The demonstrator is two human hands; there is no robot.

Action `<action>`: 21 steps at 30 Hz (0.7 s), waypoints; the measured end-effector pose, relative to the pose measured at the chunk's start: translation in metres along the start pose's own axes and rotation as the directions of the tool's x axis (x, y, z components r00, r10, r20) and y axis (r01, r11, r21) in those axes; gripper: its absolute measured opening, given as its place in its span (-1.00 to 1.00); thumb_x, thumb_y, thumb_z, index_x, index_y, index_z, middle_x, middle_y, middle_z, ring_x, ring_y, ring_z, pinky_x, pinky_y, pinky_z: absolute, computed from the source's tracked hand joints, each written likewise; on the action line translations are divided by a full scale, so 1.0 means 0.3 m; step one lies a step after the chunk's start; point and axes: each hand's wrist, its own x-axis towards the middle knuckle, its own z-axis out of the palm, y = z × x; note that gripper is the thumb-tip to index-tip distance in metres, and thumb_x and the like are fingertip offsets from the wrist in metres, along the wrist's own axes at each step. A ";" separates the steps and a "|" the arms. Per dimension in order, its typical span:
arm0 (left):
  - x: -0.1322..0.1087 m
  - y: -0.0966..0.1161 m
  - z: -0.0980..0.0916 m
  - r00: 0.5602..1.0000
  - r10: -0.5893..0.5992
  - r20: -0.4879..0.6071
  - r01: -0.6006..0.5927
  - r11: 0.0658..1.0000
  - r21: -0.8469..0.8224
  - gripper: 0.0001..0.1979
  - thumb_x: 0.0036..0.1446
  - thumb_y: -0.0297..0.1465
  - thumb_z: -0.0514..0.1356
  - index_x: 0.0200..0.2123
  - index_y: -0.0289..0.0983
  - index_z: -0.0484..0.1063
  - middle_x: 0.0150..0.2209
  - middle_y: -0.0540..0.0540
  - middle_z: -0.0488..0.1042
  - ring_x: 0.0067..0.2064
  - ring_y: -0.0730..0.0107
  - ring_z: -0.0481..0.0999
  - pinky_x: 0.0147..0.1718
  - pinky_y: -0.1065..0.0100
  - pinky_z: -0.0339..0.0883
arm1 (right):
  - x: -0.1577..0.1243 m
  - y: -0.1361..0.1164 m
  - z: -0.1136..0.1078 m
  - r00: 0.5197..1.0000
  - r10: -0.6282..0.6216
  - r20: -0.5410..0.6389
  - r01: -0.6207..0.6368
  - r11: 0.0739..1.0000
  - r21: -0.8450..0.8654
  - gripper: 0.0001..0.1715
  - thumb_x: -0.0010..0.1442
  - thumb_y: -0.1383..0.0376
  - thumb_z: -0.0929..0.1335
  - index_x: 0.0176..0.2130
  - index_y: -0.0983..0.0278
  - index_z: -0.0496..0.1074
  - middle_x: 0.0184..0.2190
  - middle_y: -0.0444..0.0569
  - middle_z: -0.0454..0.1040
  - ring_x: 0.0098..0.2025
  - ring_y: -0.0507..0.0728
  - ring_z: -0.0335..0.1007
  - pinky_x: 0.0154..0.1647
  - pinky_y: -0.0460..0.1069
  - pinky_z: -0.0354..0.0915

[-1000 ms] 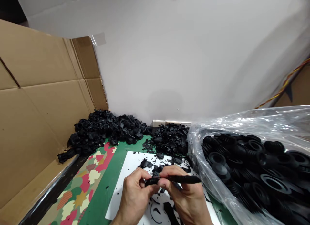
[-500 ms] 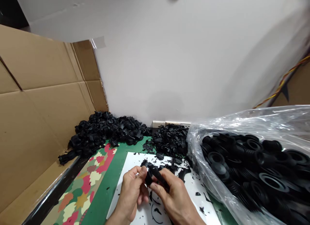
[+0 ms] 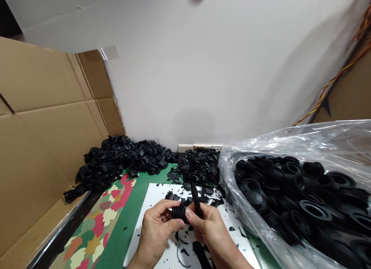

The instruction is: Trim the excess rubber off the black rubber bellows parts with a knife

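Over the white board, my left hand grips a black ribbed rubber bellows between thumb and fingers. My right hand is closed around a slim black stick-shaped tool, which points up and away from me. The thumb of that hand presses on the right end of the bellows. What the tool's lower end looks like is hidden in the hand. Black rubber scraps, some thin and curled, lie on the board under and around both hands.
A heap of black ribbed rubber pieces lies at the back left against a cardboard panel. Shredded rubber offcuts are piled by the wall. At right, a clear plastic bag holds many black bellows.
The tool has swung from slanting across the bellows to standing more upright in my right hand. The bellows has turned to lie sideways between both hands. The view has shifted slightly rightward.
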 end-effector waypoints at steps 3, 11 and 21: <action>0.010 -0.021 -0.006 0.993 -0.120 -0.004 0.119 0.988 -0.098 -0.73 -0.34 -0.45 0.40 -0.41 -0.32 0.61 -0.71 0.08 0.35 -0.65 0.57 0.25 -0.65 0.52 0.15 | -0.006 -0.004 -0.001 0.998 0.059 0.009 -0.059 0.996 0.070 -0.54 -0.22 0.02 0.49 -0.62 0.26 0.26 -0.81 -0.38 -0.05 -0.76 -0.13 -0.25 -0.74 -0.13 -0.25; 0.005 -0.021 -0.001 0.996 -0.077 -0.050 0.074 0.996 -0.056 -0.86 -0.24 -0.46 0.34 -0.48 -0.31 0.56 -0.71 0.07 0.39 -0.66 0.53 0.30 -0.67 0.52 0.17 | -0.006 -0.013 0.007 0.986 0.151 0.074 -0.160 0.977 0.138 -0.42 -0.34 -0.07 0.52 -0.63 0.24 0.21 -0.84 -0.42 -0.09 -0.76 -0.15 -0.31 -0.75 -0.15 -0.28; -0.002 -0.014 -0.010 0.996 0.079 -0.038 -0.074 0.992 0.105 -0.95 -0.13 -0.41 0.30 -0.52 -0.27 0.53 -0.56 0.05 0.35 -0.58 0.49 0.27 -0.61 0.48 0.16 | -0.026 -0.093 -0.054 0.980 -0.184 -0.079 0.178 0.981 -0.072 -0.53 -0.08 -0.04 0.44 -0.39 0.32 0.51 -0.54 -0.10 0.40 -0.49 0.05 0.22 -0.48 -0.07 0.17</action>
